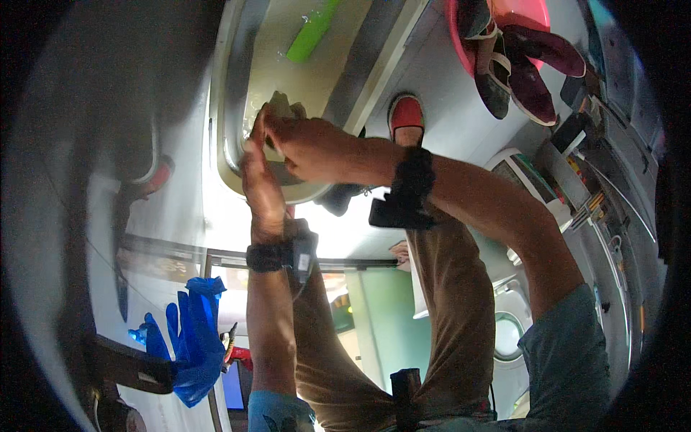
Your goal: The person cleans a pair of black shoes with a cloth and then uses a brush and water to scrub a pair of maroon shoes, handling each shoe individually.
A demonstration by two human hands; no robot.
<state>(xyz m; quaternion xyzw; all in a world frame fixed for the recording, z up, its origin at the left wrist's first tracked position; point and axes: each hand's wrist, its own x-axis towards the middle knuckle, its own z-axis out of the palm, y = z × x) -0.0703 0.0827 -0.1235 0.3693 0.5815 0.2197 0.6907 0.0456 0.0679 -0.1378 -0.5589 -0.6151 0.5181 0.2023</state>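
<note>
Over a light-rimmed tub (216,156) of murky water, my left hand (263,191) reaches up with its fingers against my right hand (310,143). A greyish-brown thing (286,105), perhaps wet cloth, shows just beyond the bent fingers of my right hand, which seem closed on it; blur and the fingers hide the rest. Whether my left hand grips part of it cannot be told. Both wrists wear black bands with small devices. Farther up the tub, a flat bright green piece (313,32) lies in the water.
At upper right, several dark shoes (532,89) hang over the rim of a pink basin (459,43). My foot in a red shoe (406,110) stands beside the tub. Blue gloves (194,335) hang at lower left. Cluttered shelving (567,173) stands on the right.
</note>
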